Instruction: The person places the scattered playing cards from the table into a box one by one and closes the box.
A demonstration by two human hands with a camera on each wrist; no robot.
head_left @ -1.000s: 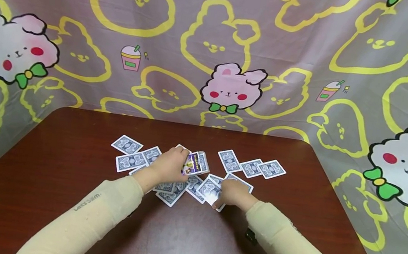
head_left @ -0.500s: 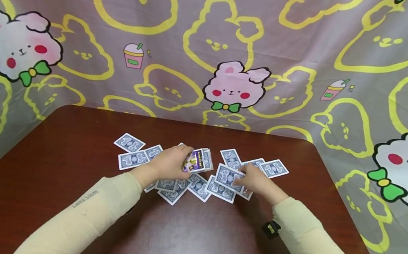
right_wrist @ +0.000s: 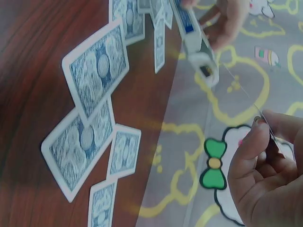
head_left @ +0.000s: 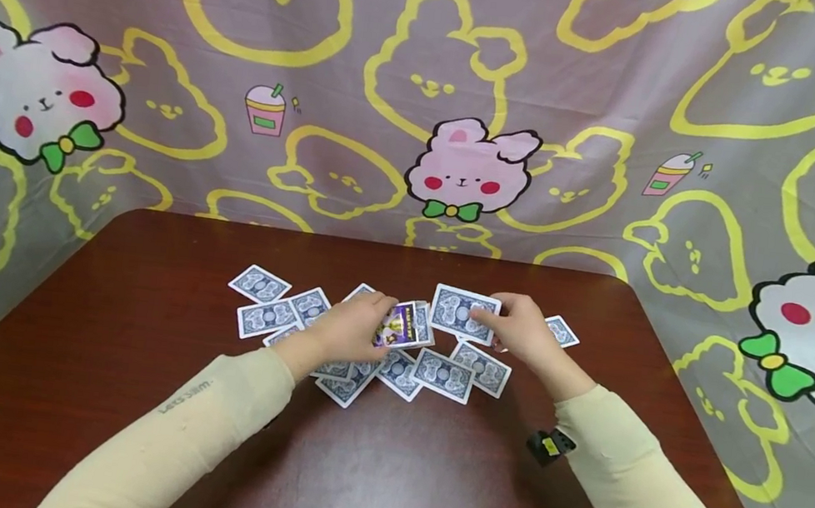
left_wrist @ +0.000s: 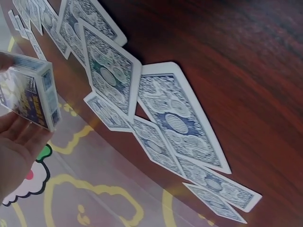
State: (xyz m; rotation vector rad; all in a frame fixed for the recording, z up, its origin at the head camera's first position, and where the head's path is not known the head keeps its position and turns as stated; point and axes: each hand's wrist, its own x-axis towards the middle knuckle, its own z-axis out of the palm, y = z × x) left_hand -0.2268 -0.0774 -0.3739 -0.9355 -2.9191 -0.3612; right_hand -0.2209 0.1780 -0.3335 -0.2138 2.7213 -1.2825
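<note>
My left hand (head_left: 350, 327) grips a card box (head_left: 398, 325) with a purple and yellow picture, held over the scattered cards. In the right wrist view the box's near end has a flap (right_wrist: 205, 70) standing out. My right hand (head_left: 525, 334) pinches a blue-backed playing card (head_left: 457, 312) by its right edge, thumb on the patterned back. That card is raised off the table just right of the box and overlaps the box's end in the head view. From the right wrist it shows nearly edge-on between the thumb and fingers of my right hand (right_wrist: 265, 170).
Face-down cards overlap in a loose row: some at the left (head_left: 266, 319), others in front of the hands (head_left: 443, 375), and one card (head_left: 562, 330) partly behind the right hand. All lie on a dark red-brown table (head_left: 368, 467). A cartoon-printed cloth (head_left: 340, 53) hangs behind the table.
The right hand has picked up a card from the front right cards and carried it up and away from me, toward the box end. The left hand with the box has shifted slightly right.
</note>
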